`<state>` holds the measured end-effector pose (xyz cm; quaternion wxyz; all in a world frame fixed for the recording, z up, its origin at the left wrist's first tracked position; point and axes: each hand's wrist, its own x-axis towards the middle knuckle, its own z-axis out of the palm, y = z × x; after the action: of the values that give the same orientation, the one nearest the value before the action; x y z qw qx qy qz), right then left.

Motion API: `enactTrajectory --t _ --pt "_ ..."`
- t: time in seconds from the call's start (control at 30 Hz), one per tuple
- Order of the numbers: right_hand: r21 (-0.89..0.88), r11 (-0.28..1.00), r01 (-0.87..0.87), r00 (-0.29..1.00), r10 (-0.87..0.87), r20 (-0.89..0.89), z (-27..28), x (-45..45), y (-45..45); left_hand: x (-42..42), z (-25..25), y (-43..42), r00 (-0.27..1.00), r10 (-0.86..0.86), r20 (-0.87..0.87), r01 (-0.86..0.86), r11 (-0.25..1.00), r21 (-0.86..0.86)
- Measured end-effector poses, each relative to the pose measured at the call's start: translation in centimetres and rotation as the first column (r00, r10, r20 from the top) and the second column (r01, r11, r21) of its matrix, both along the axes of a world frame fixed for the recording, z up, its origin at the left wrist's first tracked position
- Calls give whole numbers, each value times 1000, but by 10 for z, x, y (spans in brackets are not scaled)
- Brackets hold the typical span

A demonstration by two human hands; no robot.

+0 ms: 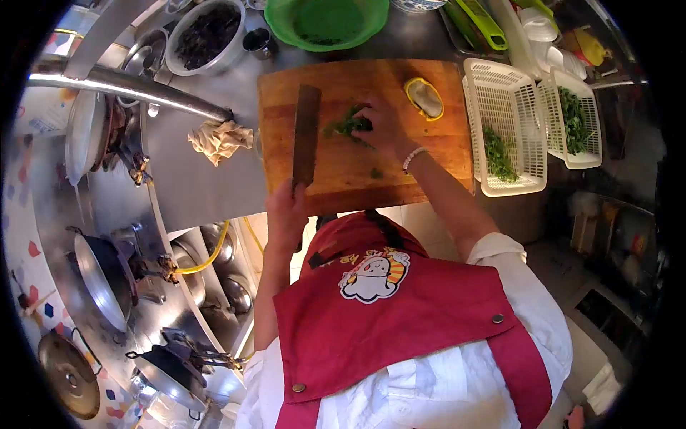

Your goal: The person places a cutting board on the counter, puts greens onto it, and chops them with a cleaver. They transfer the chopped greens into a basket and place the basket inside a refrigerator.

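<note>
My left hand (287,209) is closed round the handle of a cleaver (307,132). Its broad dark blade points away from me over the left part of a wooden cutting board (421,175). To the right of the blade, my right hand (386,129), with a bead bracelet at the wrist, has its fingers bent round a small bunch of green herbs (346,124). The blade and the herbs are apart. A small green scrap (376,173) lies nearer to me on the board. At the far right of the board sits a yellow-edged pad with a pale middle (424,99).
Two white plastic baskets (525,179) (589,159) with greens stand right of the board. Behind it are a green basin (325,39), a tub of dark food (207,36) and a metal cup (259,44). A crumpled cloth (220,141) lies left. Woks (100,279) line the left.
</note>
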<state>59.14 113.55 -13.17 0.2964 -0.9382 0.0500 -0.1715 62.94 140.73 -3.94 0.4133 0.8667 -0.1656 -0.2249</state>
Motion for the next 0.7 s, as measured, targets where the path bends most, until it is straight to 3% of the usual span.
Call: enactTrajectory --t 0.07,0.23,0.37,0.47,0.53,0.63,0.7 --pt "20 994 -108 994 107 31 -9 -1 -3 1 2 -6 999 -27 43 27 1000 14" --pt "70 989 128 992 -128 -11 1 -43 31 -1 18 -28 964 -169 207 137 978 160" --pt "129 944 305 952 -301 -52 28 -57 44 -9 6 -49 933 -298 204 258 945 199" --pt "-68 975 211 976 -214 -41 14 -69 35 -14 -1 -64 900 -422 113 377 881 288" --pt "-61 979 193 981 -194 -10 1 -73 34 -15 -11 -73 842 -526 117 452 807 379" --pt "-62 979 193 981 -190 49 0 -76 35 -19 -19 -79 806 -573 149 501 794 344" --pt "-76 976 203 978 -200 55 11 -76 38 -22 -30 -87 778 -609 154 509 755 414"
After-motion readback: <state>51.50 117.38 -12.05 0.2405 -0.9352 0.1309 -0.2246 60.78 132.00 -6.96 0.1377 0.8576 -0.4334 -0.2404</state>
